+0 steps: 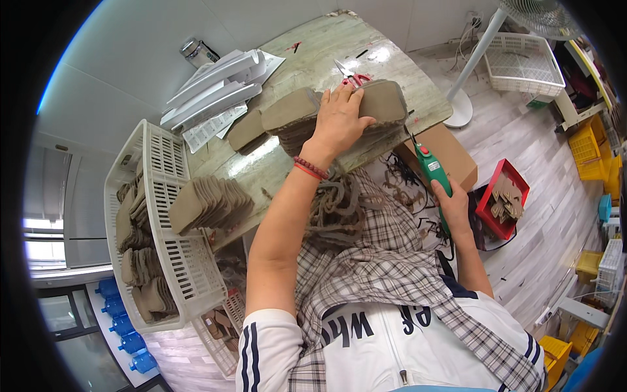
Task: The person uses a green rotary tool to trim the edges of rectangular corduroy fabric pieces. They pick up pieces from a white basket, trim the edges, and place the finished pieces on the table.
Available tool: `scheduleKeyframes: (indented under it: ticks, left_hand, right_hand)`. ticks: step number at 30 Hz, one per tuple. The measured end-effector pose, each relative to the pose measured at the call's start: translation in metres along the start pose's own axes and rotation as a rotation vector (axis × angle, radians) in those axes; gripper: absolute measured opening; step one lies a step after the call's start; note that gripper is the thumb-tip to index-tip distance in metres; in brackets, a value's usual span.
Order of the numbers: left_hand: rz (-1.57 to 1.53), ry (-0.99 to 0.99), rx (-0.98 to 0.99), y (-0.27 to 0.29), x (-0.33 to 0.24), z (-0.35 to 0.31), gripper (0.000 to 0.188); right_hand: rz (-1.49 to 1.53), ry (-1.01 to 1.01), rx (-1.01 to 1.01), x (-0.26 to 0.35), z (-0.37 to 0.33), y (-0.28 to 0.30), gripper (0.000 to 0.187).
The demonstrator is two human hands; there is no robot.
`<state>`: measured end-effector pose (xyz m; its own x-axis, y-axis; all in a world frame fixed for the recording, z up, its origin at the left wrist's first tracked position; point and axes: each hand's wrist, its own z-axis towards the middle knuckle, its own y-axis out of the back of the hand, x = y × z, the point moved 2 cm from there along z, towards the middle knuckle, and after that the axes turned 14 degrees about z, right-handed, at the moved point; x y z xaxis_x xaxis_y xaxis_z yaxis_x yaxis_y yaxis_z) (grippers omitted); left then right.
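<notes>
My left hand (339,117) reaches across the table with its fingers stretched out. They lie over the left edge of a stack of brown, rounded flat pieces (384,103). Just left of that hand stands a second stack of brown pieces (287,112), and a lower one (247,132) sits beyond it. My right hand (452,199) is wrapped round a green handheld electric tool (434,170) with a red button and a thin tip pointing up toward the table's edge. Red-handled scissors (353,77) lie with open blades behind the right stack.
A white crate (189,268) of brown pieces stands left, beside a leaning row of them (212,202). Papers (219,88) and a metal flask (198,52) are at the back. Grey strips (336,209) lie on my lap. A red box (503,199) of scraps and a fan stand (460,108) are right.
</notes>
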<state>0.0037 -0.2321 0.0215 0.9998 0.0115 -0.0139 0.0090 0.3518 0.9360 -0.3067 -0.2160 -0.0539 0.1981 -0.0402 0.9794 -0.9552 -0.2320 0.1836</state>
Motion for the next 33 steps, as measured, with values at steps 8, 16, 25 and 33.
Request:
scheduleKeyframes:
  ticks: [8, 16, 25, 33]
  left_hand:
    - [-0.073, -0.092, -0.134, 0.039, -0.020, -0.058, 0.070]
    - [0.048, 0.144, 0.397, -0.005, -0.035, -0.208, 0.085]
    - [0.100, 0.416, 0.058, -0.008, -0.028, -0.268, 0.025]
    - [-0.185, 0.848, -0.273, 0.004, 0.016, -0.365, 0.022]
  right_hand:
    - [0.017, -0.014, -0.038, 0.005, -0.003, 0.007, 0.034]
    - [-0.028, -0.041, -0.032, -0.012, -0.004, 0.014, 0.034]
    - [-0.119, -0.030, 0.039, -0.009, -0.014, -0.002, 0.035]
    - [-0.074, -0.106, 0.090, -0.011, -0.014, -0.006, 0.035]
